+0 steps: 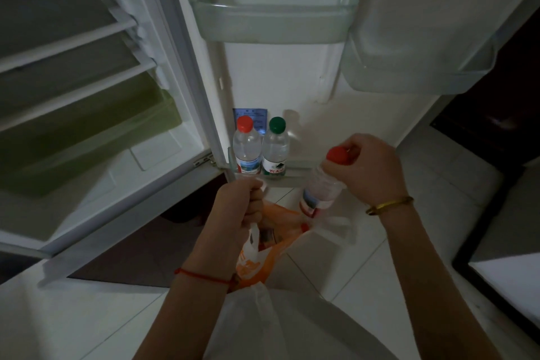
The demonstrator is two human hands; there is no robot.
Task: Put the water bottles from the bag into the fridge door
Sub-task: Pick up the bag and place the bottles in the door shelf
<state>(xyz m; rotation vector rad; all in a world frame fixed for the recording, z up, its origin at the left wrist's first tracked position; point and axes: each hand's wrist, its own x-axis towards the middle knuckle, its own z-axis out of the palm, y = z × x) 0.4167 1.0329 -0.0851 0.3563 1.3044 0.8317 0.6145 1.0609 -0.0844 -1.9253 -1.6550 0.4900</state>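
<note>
Two clear water bottles stand upright side by side in the bottom shelf of the open fridge door [295, 177]: a red-capped bottle [247, 147] on the left and a green-capped bottle [275, 149] beside it. My right hand [367, 169] grips a third water bottle [320, 185] by its red cap, tilted, just right of the shelf and above the bag. My left hand [238, 207] is closed on the handles of an orange and white plastic bag [263, 251] that hangs below the door. The bag's inside is mostly hidden.
The fridge interior [87, 114] with wire shelves and a green drawer lies open on the left. Higher door shelves [274, 17] are above the bottles. A white tiled floor [423, 184] spreads below, and dark furniture [496, 126] stands at the right.
</note>
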